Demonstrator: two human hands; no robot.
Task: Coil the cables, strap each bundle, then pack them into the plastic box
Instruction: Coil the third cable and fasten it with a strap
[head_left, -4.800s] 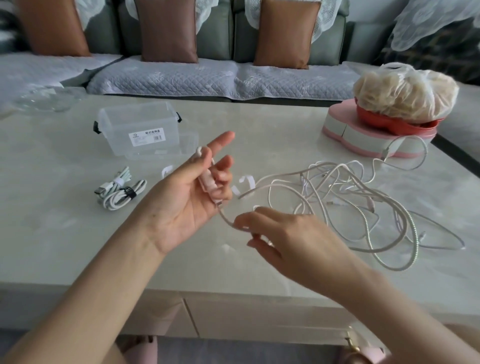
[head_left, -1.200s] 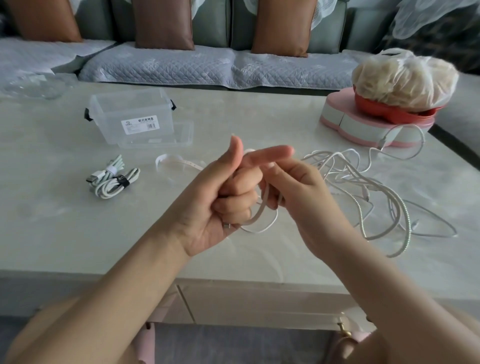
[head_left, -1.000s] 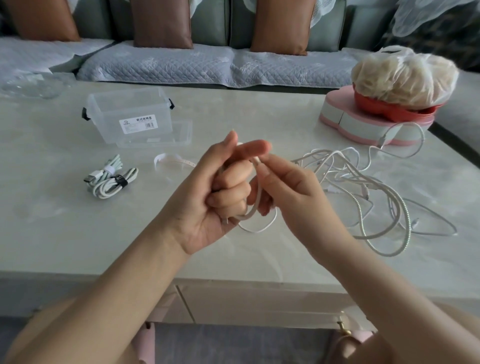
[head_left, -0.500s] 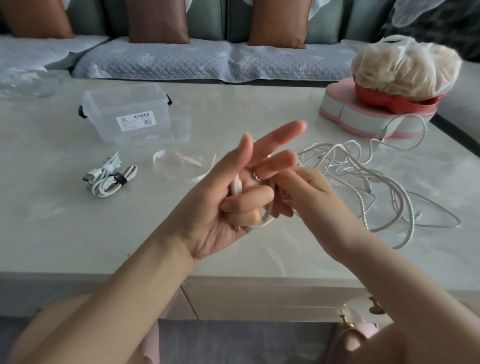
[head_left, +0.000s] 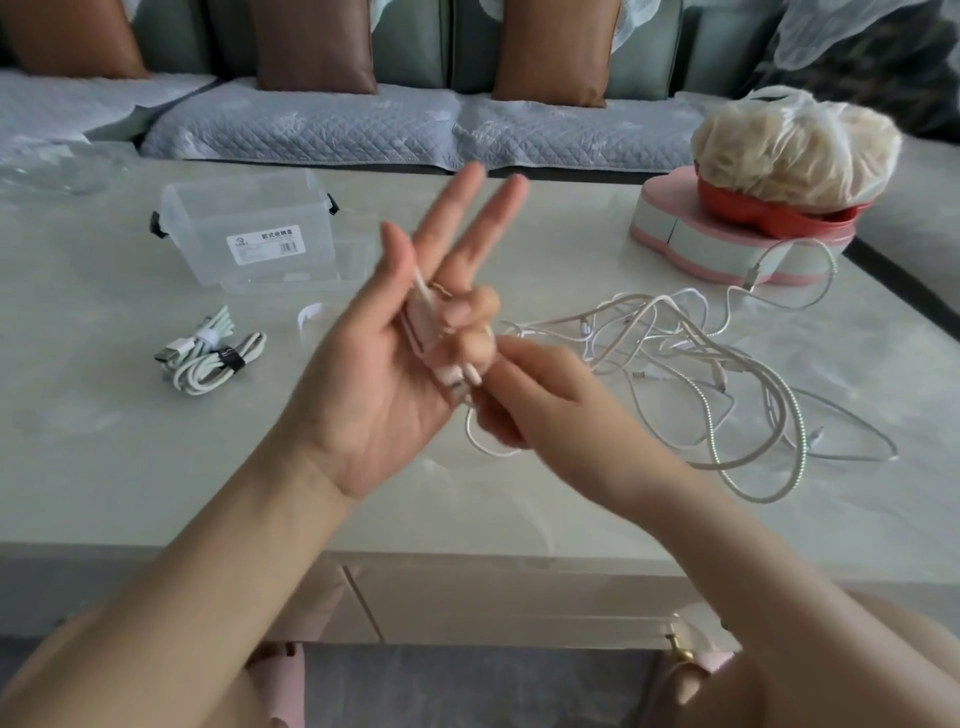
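Pink cable (head_left: 423, 332) sits in the left hand (head_left: 384, 384), two fingers (head_left: 470, 309) curled round it; the right hand (head_left: 540, 395) pinches it too.

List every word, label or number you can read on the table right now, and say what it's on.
"欧式收纳盒": on the white sticker on the front wall of the clear plastic box.
Logo, barcode and small print on the same sticker: too small and blurred to read.
Strapped cable bundles and loose cables: no text visible.

Bare forearms (head_left: 218, 561); left hand (head_left: 374, 395), right hand (head_left: 545, 400).
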